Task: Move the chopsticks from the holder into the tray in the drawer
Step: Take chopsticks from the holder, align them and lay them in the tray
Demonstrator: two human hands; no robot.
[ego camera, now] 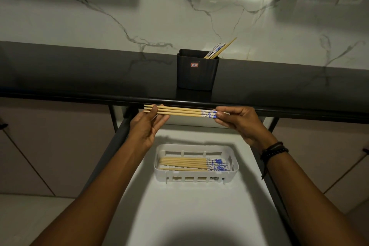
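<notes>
I hold a small bunch of bamboo chopsticks [182, 111] level, above the open drawer [191, 215] and just under the counter edge. My left hand [146, 127] pinches their plain tips and my right hand [237, 123] grips their blue-and-white patterned ends. Below them a white slotted tray [196, 174] lies in the drawer with several chopsticks [191, 164] lying side by side in it, patterned ends to the right. A black holder [197, 71] stands on the dark counter and a few chopsticks [219, 50] lean out of its right corner.
The dark counter [79, 74] runs across the view below a marble-patterned wall [119, 16]. The drawer's dark side rails [119, 132] flank the white drawer floor. Cabinet fronts [40, 146] stand on both sides. A beaded bracelet [274, 151] circles my right wrist.
</notes>
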